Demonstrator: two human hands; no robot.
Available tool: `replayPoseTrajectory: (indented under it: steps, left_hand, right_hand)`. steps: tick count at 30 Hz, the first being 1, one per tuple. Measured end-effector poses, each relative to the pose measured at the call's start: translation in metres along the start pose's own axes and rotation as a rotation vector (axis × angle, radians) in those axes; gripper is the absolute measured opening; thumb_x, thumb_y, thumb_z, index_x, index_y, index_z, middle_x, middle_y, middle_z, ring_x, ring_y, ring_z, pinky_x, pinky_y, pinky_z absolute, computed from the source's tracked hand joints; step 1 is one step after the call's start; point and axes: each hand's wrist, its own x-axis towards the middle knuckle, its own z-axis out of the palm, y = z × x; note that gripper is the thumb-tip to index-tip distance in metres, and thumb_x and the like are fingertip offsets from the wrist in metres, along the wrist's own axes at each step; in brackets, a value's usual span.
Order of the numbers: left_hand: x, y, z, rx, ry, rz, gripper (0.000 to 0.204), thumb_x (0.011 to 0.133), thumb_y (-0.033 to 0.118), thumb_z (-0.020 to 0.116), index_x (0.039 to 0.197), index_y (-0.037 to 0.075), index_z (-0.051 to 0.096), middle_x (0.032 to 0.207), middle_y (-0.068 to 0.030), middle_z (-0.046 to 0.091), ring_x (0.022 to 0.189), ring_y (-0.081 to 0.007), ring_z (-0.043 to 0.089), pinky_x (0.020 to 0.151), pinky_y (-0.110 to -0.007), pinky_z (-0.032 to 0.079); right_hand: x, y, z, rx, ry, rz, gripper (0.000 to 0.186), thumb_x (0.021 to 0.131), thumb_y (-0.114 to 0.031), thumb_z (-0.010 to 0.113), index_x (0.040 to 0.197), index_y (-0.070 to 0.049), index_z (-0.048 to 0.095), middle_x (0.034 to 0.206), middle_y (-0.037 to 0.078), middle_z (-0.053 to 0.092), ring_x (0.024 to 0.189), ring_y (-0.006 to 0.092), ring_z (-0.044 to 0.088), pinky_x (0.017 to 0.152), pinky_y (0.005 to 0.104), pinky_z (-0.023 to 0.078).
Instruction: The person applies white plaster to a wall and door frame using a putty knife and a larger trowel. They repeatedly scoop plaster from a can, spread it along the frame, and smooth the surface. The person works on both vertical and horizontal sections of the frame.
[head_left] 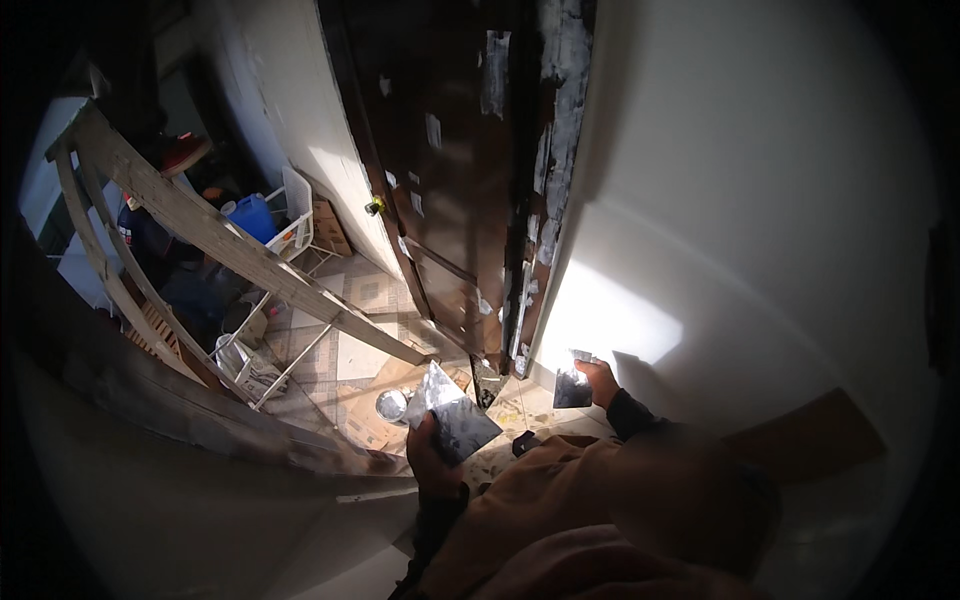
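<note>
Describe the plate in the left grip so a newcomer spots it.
Find the brown door patched with white. Below it in the picture, the left grip holds a smeared grey plate. One corner points up, and it looks larger than the plate in the right grip.

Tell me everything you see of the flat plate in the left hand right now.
The flat plate is thin, four-cornered and apparently metal. Its upper-left part gleams almost white; the rest is dark grey with pale smears or reflections, I can't tell which. It is turned so that one corner points toward the top of the picture, and appears just right of the round can. The left hand holds it at its lower-left edge, hiding any handle.
</note>
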Motion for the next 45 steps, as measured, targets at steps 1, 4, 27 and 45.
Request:
replayPoseTrajectory:
  steps: [1,4,27,45]
  left_hand:
    - [-0.001,-0.001,-0.001,-0.017,-0.018,-0.013,0.030,0.102,0.027,0.052,0.121,0.004,0.056,0.109,-0.0058,0.063,0.100,-0.0170,0.065,0.088,-0.034,0.052]
    - [0.005,-0.002,-0.007,0.002,-0.173,0.151,0.030,0.102,0.026,0.054,0.121,0.003,0.056,0.106,-0.0047,0.063,0.097,-0.0162,0.065,0.087,-0.034,0.053]
    - [0.006,0.030,0.022,-0.128,0.130,-0.060,0.025,0.095,0.020,0.063,0.113,0.003,0.057,0.095,-0.0026,0.063,0.083,-0.0127,0.063,0.075,-0.031,0.054]
    - [0.135,0.042,0.002,0.350,0.328,0.391,0.012,0.096,0.014,0.064,0.102,0.003,0.061,0.092,0.0022,0.061,0.083,-0.0062,0.053,0.078,-0.023,0.042]
  right_hand:
    - [0.005,-0.008,0.005,0.048,0.023,0.015,0.027,0.090,-0.020,0.068,0.108,0.000,0.067,0.097,0.006,0.068,0.090,0.0165,0.063,0.081,0.0326,0.048]
    - [0.012,-0.038,0.022,0.139,0.037,0.112,0.028,0.091,-0.020,0.069,0.110,0.001,0.067,0.100,0.006,0.068,0.093,0.0152,0.062,0.085,0.0324,0.048]
    - [0.012,-0.130,0.086,0.487,-0.131,0.564,0.028,0.093,-0.008,0.065,0.118,0.002,0.060,0.102,0.009,0.070,0.087,0.0193,0.070,0.080,0.0327,0.057]
    - [0.220,-0.239,0.219,-0.196,-0.859,-0.999,0.033,0.077,0.002,0.061,0.100,-0.014,0.077,0.102,0.004,0.076,0.096,0.0239,0.070,0.079,0.0349,0.052]
